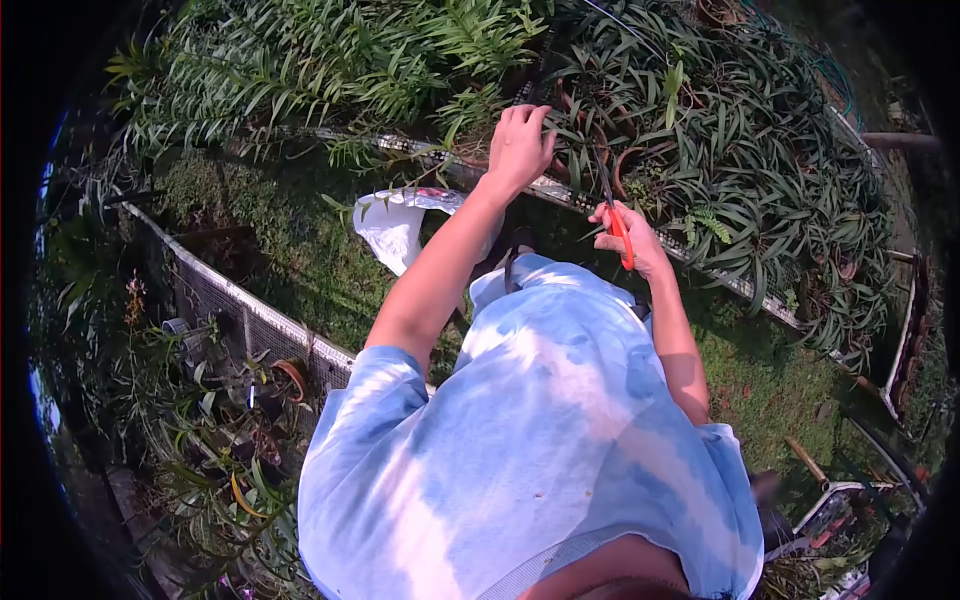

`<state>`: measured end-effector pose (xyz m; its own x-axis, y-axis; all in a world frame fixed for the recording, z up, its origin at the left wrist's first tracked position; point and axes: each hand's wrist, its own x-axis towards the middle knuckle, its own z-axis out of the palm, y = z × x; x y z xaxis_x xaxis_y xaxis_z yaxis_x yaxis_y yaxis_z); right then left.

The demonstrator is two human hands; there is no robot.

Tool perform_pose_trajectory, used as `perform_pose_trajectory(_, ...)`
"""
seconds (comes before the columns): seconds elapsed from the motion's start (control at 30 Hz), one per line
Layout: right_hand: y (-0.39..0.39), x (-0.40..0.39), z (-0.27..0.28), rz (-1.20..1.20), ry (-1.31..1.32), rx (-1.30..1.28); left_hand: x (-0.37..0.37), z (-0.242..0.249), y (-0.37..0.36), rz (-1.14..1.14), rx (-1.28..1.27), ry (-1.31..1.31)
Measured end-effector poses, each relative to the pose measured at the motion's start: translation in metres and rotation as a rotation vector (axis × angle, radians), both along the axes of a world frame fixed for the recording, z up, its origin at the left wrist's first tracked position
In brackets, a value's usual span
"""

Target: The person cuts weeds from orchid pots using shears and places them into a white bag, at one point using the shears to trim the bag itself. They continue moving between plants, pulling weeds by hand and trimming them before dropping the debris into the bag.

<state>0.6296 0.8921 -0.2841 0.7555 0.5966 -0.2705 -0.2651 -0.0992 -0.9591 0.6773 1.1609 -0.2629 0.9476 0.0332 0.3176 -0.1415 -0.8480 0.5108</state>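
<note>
My right hand (632, 243) is closed around the orange-red handles of a pair of scissors (621, 240). Their dark blades point up and away, into the edge of the narrow-leaved potted plants (740, 160). Further forward and to the left, my left hand (521, 148) is at the border between two masses of plants, back of the hand up. Its fingers are bent downward, and whatever they grip is hidden. Under my left forearm is a white plastic bag (392, 230), partly covered by the arm, with red print near its top.
A raised bench with a pale edge (745, 288) runs across in front of me, carrying bright leafy plants (350, 70) on the left. Grass (290, 270) lies below. Behind to the left, another mesh-sided bench (255, 310) holds pots (290, 381). White frames (835, 492) stand at lower right.
</note>
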Motion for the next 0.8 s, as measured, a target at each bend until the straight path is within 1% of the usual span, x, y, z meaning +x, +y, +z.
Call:
perform_pose_trajectory(0.07,0.010,0.001,0.005,-0.052,-0.033,-0.009,0.030,-0.005,0.024,-0.084,0.234,-0.069)
perform_pose_trajectory(0.1,0.015,0.003,0.017,-0.065,0.028,-0.149,0.049,-0.017,0.036,-0.131,0.353,-0.001)
perform_pose_trajectory(0.2,0.033,0.003,0.009,-0.135,-0.094,-0.086,0.091,-0.021,0.065,-0.237,0.761,0.169)
perform_pose_trajectory(0.23,0.043,0.003,0.010,-0.176,-0.095,-0.060,0.102,-0.019,0.072,-0.207,0.840,0.290)
perform_pose_trajectory(0.27,0.050,0.002,0.010,-0.186,-0.053,-0.090,0.112,-0.027,0.083,-0.143,0.890,0.339)
perform_pose_trajectory(0.33,0.062,-0.001,0.021,-0.219,0.048,-0.154,0.123,-0.037,0.110,-0.058,0.944,0.401)
perform_pose_trajectory(0.37,0.066,-0.002,0.020,-0.218,0.024,-0.150,0.122,-0.035,0.123,-0.092,0.948,0.415)
perform_pose_trajectory(0.4,0.069,-0.002,0.018,-0.216,-0.017,-0.171,0.120,-0.021,0.134,-0.127,0.955,0.426)
perform_pose_trajectory(0.47,0.074,-0.001,0.011,-0.207,-0.096,-0.217,0.107,-0.004,0.155,-0.238,1.011,0.346)
perform_pose_trajectory(0.5,0.081,-0.002,0.013,-0.251,-0.118,-0.153,0.103,-0.008,0.166,-0.273,0.947,0.304)
perform_pose_trajectory(0.53,0.086,0.001,0.019,-0.258,0.012,-0.186,0.101,-0.015,0.175,-0.303,0.882,0.265)
perform_pose_trajectory(0.57,0.089,0.000,0.018,-0.274,-0.022,-0.165,0.098,-0.025,0.183,-0.321,0.846,0.177)
perform_pose_trajectory(0.6,0.093,0.001,0.015,-0.284,-0.060,-0.141,0.097,-0.026,0.183,-0.345,0.843,0.158)
perform_pose_trajectory(0.73,0.108,0.000,0.010,-0.345,-0.018,-0.036,0.094,-0.025,0.184,-0.389,0.848,0.116)
perform_pose_trajectory(0.8,0.111,0.001,0.007,-0.339,-0.019,-0.046,0.094,-0.022,0.182,-0.407,0.837,0.088)
